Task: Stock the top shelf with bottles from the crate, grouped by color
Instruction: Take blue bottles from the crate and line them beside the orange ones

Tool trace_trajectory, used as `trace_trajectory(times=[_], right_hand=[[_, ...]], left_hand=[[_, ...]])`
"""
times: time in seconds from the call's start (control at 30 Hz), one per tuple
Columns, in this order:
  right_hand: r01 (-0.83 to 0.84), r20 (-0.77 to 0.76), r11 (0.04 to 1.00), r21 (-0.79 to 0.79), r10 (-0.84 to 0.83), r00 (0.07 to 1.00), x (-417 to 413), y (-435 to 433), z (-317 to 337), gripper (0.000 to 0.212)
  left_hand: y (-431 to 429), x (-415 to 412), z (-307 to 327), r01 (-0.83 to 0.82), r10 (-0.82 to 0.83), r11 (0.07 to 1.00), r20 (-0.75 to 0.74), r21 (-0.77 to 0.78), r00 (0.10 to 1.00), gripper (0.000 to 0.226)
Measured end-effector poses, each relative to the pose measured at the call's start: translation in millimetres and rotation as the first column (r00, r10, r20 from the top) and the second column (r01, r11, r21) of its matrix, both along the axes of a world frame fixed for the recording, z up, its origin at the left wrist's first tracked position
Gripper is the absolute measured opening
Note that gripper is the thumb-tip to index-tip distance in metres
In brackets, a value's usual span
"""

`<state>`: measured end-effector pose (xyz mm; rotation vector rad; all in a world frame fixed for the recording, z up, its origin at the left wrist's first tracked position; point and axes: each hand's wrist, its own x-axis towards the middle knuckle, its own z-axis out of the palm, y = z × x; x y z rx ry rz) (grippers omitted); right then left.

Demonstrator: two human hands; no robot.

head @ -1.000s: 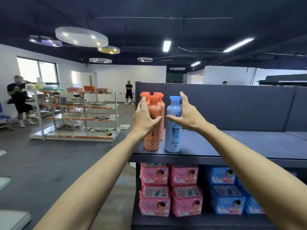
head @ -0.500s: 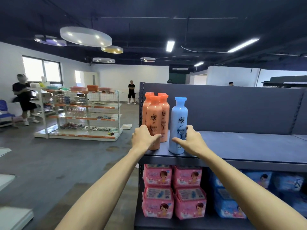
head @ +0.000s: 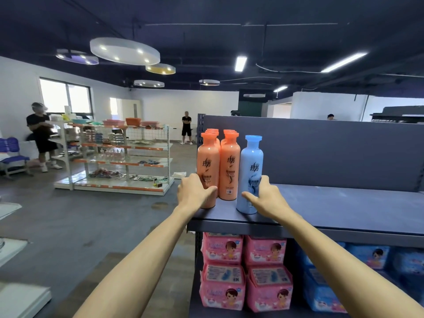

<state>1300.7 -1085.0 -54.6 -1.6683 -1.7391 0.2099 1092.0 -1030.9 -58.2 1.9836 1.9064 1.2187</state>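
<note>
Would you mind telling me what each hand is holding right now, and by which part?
The left hand grips the nearest orange bottle low on its body; the right hand grips the blue bottle likewise.

**shelfnerd:** ok so what's the background stuff here?

**aisle9:** low down on the right, pink packs [head: 245, 271] stacked two high with a cartoon kid's face on them, blue packs [head: 321, 297] of the same kind just beside them. Across the grey floor [head: 68, 214] there's a white rack [head: 119, 161] with orange trim and plastic basins [head: 133, 121] on top.

**shelfnerd:** anyone around?

**aisle9:** a person in black [head: 40, 134] at the rack's left end, near a blue chair [head: 10, 148]. Another person [head: 186, 126] stands by the back wall. Round lamps [head: 125, 51] hang off a dark ceiling, and there's a bright window [head: 65, 96] on the left.
</note>
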Motion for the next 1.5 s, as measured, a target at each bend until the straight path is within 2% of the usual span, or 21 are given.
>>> trace_trajectory(times=[0.37,1.03,1.23,1.37,1.4,1.43,1.5], right_hand=[[0.023,0.025,1.000,0.001,-0.023,0.999,-4.9,-3.1,2.1,0.043],[0.028,0.037,1.000,0.002,-0.028,0.999,-4.6,0.1,-1.1,0.045],[0.024,0.033,1.000,0.001,-0.024,0.999,-6.0,-1.6,0.4,0.042],[0.041,0.035,0.999,-0.003,-0.041,0.999,-6.2,-6.0,2.9,0.043],[0.047,0.033,0.999,-0.009,-0.047,0.998,-5.2,-6.5,3.9,0.044],[0.052,0.028,0.999,-0.015,-0.051,0.998,-3.9,-6.8,4.8,0.044],[0.050,0.018,0.999,-0.019,-0.050,0.999,-0.9,-6.0,6.1,0.043]], left_hand=[[-3.5,-0.2,3.7,0.047,-0.045,0.998,0.035,-0.051,0.998,0.057],[5.3,0.4,-3.1,0.043,-0.043,0.999,0.005,-0.005,0.999,0.054],[2.9,2.3,-3.9,0.037,-0.036,0.999,0.034,-0.030,0.999,0.055],[-11.3,7.5,-8.2,0.033,-0.031,0.994,0.015,-0.107,0.999,0.063],[-17.7,9.1,-11.4,0.003,-0.001,0.997,0.026,-0.074,1.000,0.064],[-24.9,9.7,-14.6,-0.056,0.055,0.998,0.037,0.023,0.998,0.062],[-37.2,10.0,-16.6,-0.135,0.159,0.940,-0.053,0.313,0.986,0.049]])
